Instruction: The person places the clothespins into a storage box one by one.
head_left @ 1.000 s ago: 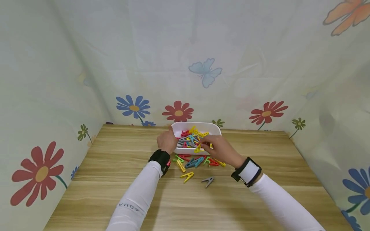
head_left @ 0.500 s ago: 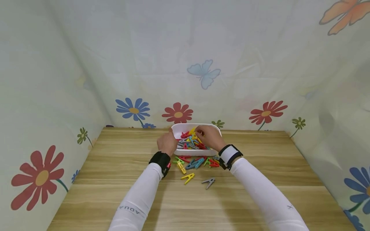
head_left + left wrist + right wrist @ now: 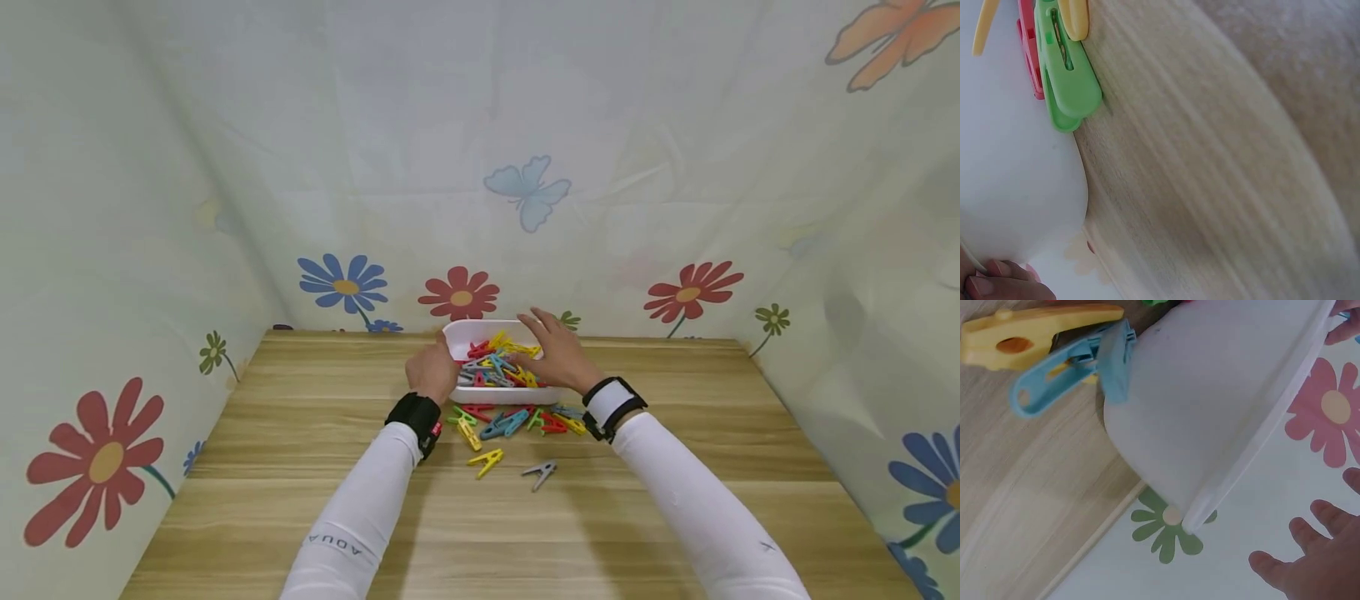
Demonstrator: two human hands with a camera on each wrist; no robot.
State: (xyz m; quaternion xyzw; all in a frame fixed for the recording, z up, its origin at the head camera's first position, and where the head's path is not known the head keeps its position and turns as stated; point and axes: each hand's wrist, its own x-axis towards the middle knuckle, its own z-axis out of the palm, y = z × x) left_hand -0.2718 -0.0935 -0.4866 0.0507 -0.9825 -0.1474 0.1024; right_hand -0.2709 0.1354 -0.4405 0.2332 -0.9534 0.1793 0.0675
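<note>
A white plastic tub [image 3: 506, 397] holds a heap of coloured clothespins [image 3: 491, 367] in red, yellow, grey and blue. At its left end my left hand [image 3: 432, 371] grips the rim; the left wrist view shows its curled fingers [image 3: 1013, 284] at the tub's edge. My right hand [image 3: 558, 354] is over the tub's right end, its fingers spread and nothing held between them. The right wrist view has these spread fingertips [image 3: 1300, 534] beyond the tub's rim, with the thumb reaching over the inside at the upper right.
Several loose clothespins lie along the tub's front, among them a green clothespin [image 3: 1072, 81] and a blue clothespin [image 3: 1075, 365]. Nearer me are a yellow clothespin [image 3: 486, 461] and a grey clothespin [image 3: 539, 474] on the wooden table [image 3: 315, 500]. A flowered curtain [image 3: 420, 167] hangs behind.
My right hand carried a yellow clothespin from the tub's front edge in over the heap and let it go. Its fingers have since spread, and it has shifted right. The left hand stays put.
</note>
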